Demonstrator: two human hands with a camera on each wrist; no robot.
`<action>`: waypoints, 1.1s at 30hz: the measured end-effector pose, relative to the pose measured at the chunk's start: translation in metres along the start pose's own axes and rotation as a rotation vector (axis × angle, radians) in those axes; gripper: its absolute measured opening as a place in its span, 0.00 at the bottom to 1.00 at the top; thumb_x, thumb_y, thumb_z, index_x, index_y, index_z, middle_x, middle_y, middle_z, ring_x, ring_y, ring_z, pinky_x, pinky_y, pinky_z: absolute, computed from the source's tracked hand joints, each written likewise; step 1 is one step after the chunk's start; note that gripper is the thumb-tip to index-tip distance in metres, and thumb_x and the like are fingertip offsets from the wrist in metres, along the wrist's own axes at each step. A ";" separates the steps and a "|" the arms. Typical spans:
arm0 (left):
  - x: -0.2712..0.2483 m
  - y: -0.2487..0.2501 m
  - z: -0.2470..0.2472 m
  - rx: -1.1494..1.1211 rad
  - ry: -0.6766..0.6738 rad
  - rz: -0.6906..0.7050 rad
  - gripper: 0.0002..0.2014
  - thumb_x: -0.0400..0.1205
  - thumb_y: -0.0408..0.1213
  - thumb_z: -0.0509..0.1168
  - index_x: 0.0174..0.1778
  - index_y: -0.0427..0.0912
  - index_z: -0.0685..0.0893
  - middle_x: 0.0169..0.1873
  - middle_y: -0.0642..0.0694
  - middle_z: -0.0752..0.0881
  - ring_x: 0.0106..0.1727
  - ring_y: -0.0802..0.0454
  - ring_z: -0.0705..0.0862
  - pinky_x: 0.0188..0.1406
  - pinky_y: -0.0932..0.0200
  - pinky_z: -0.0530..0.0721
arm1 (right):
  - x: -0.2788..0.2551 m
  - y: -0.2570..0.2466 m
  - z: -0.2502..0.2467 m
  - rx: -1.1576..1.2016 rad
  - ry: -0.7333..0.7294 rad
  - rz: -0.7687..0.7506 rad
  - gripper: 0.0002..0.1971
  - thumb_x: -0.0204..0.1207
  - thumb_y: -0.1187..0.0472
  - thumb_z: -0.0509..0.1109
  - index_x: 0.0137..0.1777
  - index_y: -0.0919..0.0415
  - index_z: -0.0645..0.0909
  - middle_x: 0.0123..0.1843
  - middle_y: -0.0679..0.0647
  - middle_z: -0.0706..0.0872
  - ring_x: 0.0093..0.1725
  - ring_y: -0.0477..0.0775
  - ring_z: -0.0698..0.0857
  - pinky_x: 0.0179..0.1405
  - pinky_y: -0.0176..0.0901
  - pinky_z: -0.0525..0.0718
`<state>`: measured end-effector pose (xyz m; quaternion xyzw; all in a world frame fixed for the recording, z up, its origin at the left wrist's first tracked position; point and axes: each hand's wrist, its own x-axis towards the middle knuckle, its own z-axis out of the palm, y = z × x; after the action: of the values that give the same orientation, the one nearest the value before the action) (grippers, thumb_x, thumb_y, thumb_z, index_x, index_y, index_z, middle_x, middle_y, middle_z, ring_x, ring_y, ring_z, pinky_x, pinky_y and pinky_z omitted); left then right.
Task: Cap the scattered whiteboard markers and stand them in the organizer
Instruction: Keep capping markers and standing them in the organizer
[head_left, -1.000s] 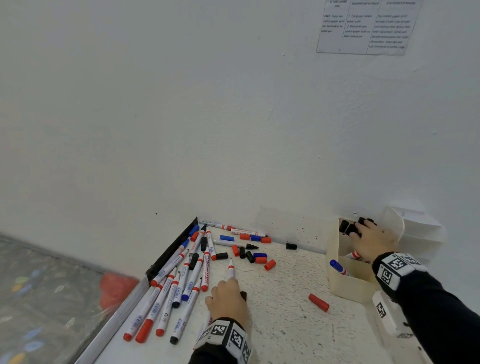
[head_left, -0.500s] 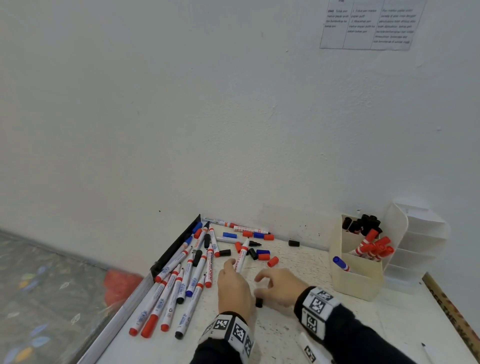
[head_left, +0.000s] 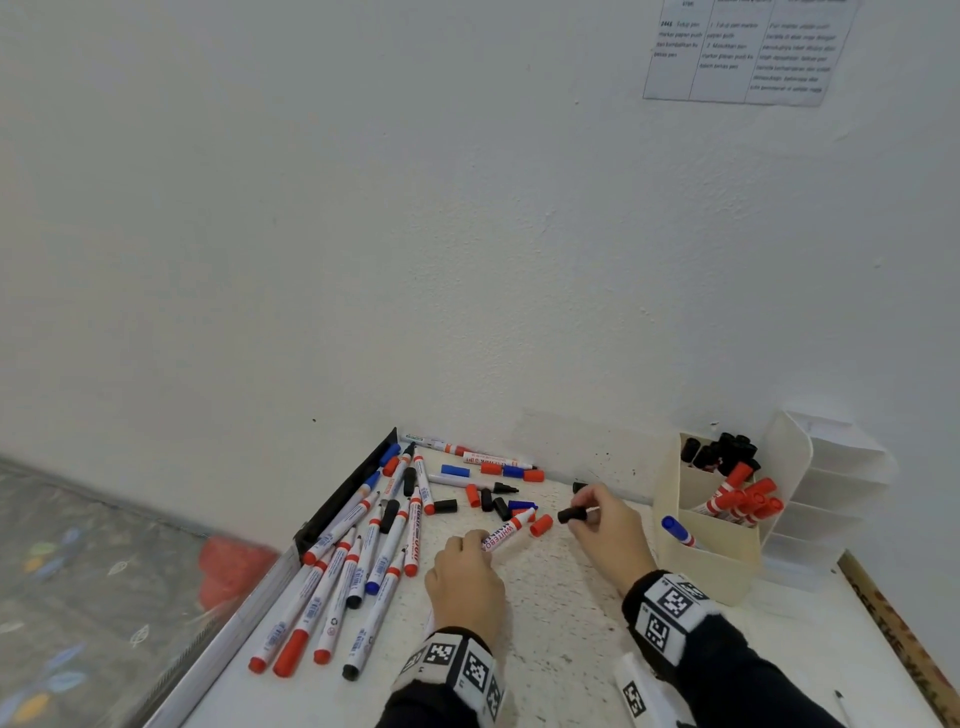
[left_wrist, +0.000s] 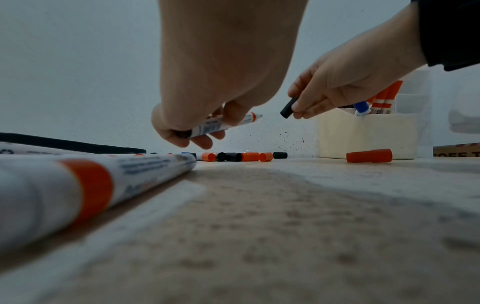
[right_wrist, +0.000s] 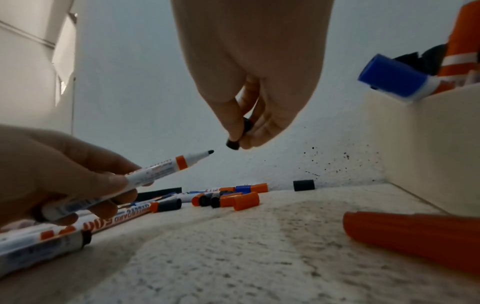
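Note:
My left hand (head_left: 462, 566) grips an uncapped white marker (head_left: 506, 530) with an orange band and a dark tip (right_wrist: 210, 151), lifted off the table and pointing right. My right hand (head_left: 605, 525) pinches a black cap (head_left: 571, 515) just right of that tip, a small gap apart (left_wrist: 288, 108). Several uncapped markers (head_left: 358, 561) lie in a row on the left. Loose red, black and blue caps (head_left: 498, 501) are scattered near the wall. The cream organizer (head_left: 706, 566) on the right holds capped red, black and blue markers (head_left: 737, 499).
The table (head_left: 561, 623) meets a white wall behind. A black-edged board (head_left: 343, 501) borders the marker row on the left. A red cap (head_left: 540, 525) lies between my hands. White stacked trays (head_left: 831, 493) stand behind the organizer. A ruler (head_left: 898, 629) lies at the right edge.
My right hand left the organizer, came to the table middle and picked up a black cap. My left hand lifted the marker and turned its tip toward the cap.

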<state>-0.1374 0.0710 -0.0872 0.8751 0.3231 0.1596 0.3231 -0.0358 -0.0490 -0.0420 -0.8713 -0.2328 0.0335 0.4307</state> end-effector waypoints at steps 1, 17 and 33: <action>0.001 0.000 0.001 -0.010 -0.011 0.024 0.17 0.86 0.38 0.53 0.72 0.52 0.70 0.63 0.52 0.77 0.64 0.55 0.74 0.67 0.58 0.70 | 0.000 0.001 0.000 0.043 0.003 0.008 0.11 0.75 0.71 0.67 0.45 0.53 0.75 0.48 0.54 0.83 0.43 0.45 0.81 0.36 0.26 0.73; 0.002 0.000 0.009 -0.042 -0.066 0.130 0.17 0.87 0.41 0.52 0.72 0.54 0.72 0.61 0.53 0.79 0.62 0.54 0.74 0.66 0.57 0.72 | 0.000 0.013 -0.003 0.089 -0.024 0.021 0.15 0.79 0.73 0.60 0.47 0.48 0.77 0.50 0.55 0.85 0.51 0.56 0.86 0.57 0.52 0.85; -0.010 0.008 -0.002 -0.414 -0.195 0.231 0.09 0.81 0.39 0.65 0.55 0.53 0.83 0.35 0.58 0.81 0.34 0.64 0.77 0.32 0.75 0.74 | 0.001 0.006 -0.004 0.093 -0.050 0.143 0.22 0.82 0.47 0.56 0.28 0.56 0.68 0.24 0.50 0.65 0.24 0.48 0.64 0.27 0.39 0.63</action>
<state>-0.1417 0.0604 -0.0809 0.8326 0.1486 0.1729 0.5047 -0.0317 -0.0551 -0.0437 -0.8636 -0.1790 0.0964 0.4614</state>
